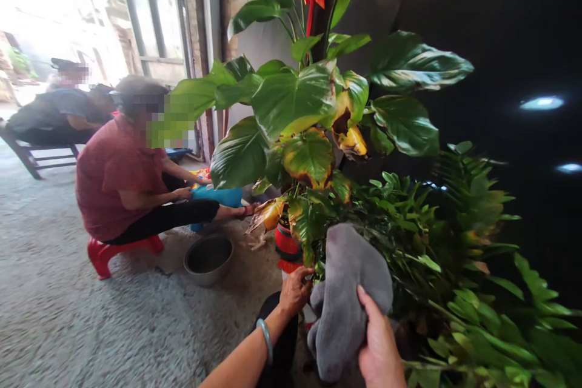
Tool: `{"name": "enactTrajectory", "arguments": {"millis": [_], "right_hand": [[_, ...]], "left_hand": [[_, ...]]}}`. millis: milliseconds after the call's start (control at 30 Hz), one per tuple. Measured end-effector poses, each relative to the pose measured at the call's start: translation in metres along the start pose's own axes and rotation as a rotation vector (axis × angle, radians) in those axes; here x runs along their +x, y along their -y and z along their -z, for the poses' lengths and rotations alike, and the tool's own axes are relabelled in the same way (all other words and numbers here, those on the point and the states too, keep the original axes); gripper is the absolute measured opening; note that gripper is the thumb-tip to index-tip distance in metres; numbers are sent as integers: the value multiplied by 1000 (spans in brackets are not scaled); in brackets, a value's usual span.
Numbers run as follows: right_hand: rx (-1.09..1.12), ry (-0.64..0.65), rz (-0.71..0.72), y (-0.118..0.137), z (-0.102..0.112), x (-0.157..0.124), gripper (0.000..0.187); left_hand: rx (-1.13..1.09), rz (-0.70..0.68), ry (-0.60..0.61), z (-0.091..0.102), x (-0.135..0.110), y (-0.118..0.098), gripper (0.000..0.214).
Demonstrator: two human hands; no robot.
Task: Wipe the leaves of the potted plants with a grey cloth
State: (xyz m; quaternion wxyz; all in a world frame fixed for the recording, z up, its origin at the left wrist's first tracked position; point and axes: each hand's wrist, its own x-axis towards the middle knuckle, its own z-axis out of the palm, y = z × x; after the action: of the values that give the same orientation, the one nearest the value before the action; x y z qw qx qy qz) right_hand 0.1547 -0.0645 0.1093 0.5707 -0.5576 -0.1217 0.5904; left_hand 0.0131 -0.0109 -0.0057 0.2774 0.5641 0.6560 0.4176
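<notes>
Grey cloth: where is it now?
The grey cloth is lower centre in the head view, between the left hand and right hand, right of the red plant pot.

A pale blue-green bangle (264,339) rings the left wrist (273,322), and dark trousers (279,357) cover the legs below

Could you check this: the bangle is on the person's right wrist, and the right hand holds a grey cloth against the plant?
Not quite: the head view shows the bangle on the left wrist, not the right. The right hand does hold the grey cloth against the plant.
</notes>
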Motion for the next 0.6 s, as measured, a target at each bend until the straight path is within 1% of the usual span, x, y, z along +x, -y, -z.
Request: {"name": "enactTrajectory", "arguments": {"millis": [33,67,100,167,200,267,300,333,367,400,433,467,500,533,600], "right_hand": [[-48,-12,-93,-14,8,13,49],[-109,29,-154,-29,18,25,48],[-191,100,-180,-42,28,34,46],[-311,138,-115,-57,41,42,45],[-334,141,-57,-58,42,38,45],[-295,111,33,-43,33,18,47],[-243,95,65,-30,24,5,50],[-197,73,30,-16,13,-7,53],[-138,50,55,-3,2,-18,57],[-98,34,108,9,-9,-25,59],[-79,21,132,16,-17,-28,60],[-76,19,145,19,-23,-27,61],[-87,26,125,17,-26,-22,60],[-106,36,84,11,-26,-16,58],[-156,46,-17,-11,-19,-1,52]], "left_hand": [[17,0,21,1,1,0,41],[31,-1,40,2,1,-1,42],[36,-4,50,3,2,-1,43],[37,-11,61,6,2,-2,41],[39,-20,69,7,2,-3,38],[39,-40,84,10,1,-5,30],[28,-51,82,11,-1,-6,28],[9,-60,75,12,-2,-7,27],[-17,-68,66,13,-4,-8,27],[-44,-76,61,13,-5,-10,27],[-67,-83,64,14,-6,-11,27],[-83,-91,72,14,-6,-12,26],[-92,-94,83,14,-6,-12,25],[-97,-89,93,14,-6,-12,25],[-109,-52,77,13,-5,-11,25]]}}
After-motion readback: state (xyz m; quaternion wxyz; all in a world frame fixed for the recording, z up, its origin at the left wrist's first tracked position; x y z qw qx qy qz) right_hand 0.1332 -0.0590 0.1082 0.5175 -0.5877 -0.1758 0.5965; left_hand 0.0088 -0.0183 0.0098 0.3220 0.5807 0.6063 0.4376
